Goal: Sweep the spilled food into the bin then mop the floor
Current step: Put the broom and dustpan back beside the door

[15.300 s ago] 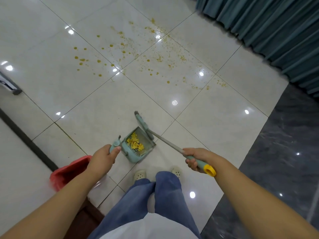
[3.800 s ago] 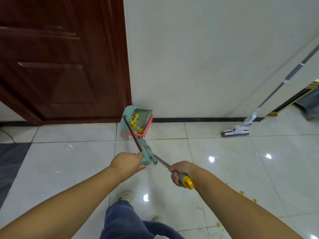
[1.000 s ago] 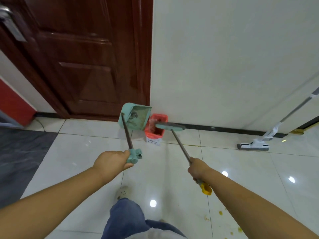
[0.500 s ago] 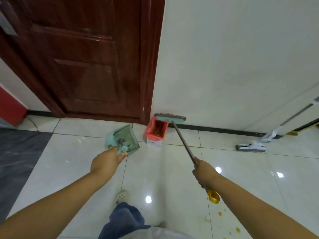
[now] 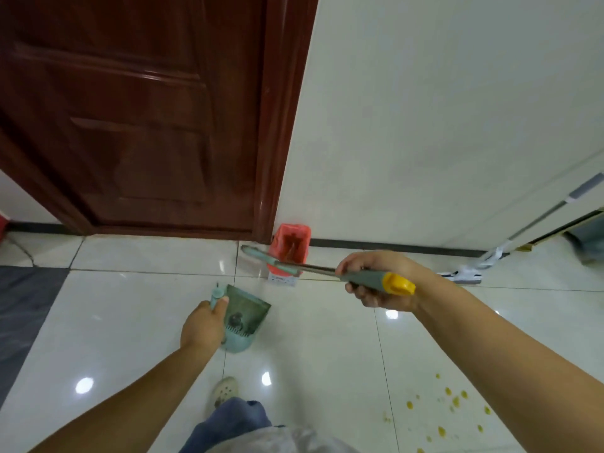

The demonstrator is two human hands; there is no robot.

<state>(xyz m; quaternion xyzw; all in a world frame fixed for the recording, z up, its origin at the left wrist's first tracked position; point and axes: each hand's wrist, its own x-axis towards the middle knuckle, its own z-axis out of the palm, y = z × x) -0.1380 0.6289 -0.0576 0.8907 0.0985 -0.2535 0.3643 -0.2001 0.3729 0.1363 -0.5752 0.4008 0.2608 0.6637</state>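
Tiled floor point(image 5: 130, 322), broom point(image 5: 327, 271) within right fingers point(image 5: 366, 294)

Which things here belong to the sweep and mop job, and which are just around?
Job: dustpan in left hand; broom in right hand; red bin; yellow spill spots; mop by the wall.

Around: wooden door; shoe.

floor point(image 5: 327, 338): glossy pale tiles with thin joints; a dark grey slab is seen at the left edge point(image 5: 23, 305).
bin point(image 5: 289, 248): red-lined, stood on the floor far, against the wall beside the door frame.
mop point(image 5: 465, 274): white head set on the floor far right, handle leaned on the wall.
spilled food point(image 5: 447, 407): yellow bits scattered near right.
shoe point(image 5: 225, 389): pale, planted near centre.
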